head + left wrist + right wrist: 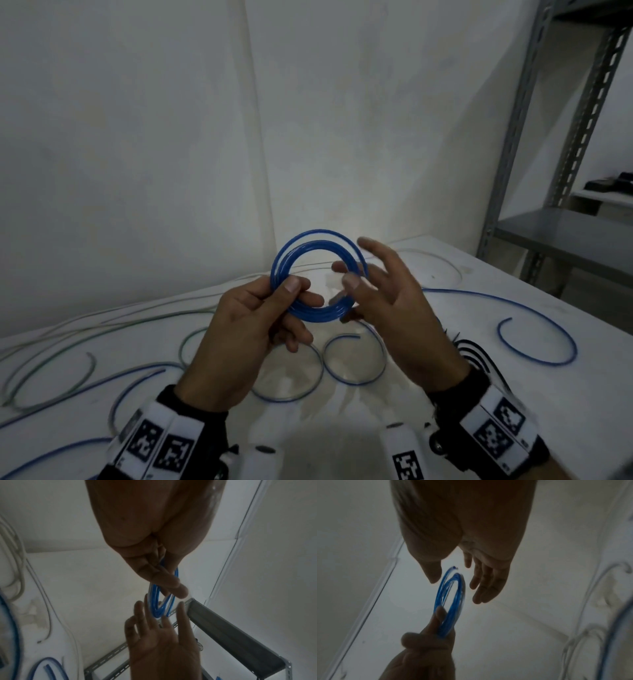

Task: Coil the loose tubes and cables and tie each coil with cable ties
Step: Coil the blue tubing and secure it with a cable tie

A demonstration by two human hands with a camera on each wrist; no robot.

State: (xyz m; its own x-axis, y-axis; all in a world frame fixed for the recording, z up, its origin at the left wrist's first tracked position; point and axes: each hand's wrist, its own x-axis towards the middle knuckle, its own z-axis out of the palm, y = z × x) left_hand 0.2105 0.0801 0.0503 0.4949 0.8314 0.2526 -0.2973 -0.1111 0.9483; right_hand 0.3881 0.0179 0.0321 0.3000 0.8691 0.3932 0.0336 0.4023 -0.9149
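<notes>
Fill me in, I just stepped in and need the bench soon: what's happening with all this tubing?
A person is winding blue tube into a coil held above the white table. The left hand pinches the coil's lower left side; the right hand is open beside it, fingers spread, not holding it. No tie is visible on it yet. More loose blue tubes and pale cables lie uncoiled on the table.

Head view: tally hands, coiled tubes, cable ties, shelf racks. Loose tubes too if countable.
Hands: 2 (left hand, right hand)
Coiled blue plastic tube: 1
Cable ties: 0 visible
Grey metal shelf rack: 1
Loose blue and clear tubes: overlapping, cannot count
Total counted: 4
</notes>
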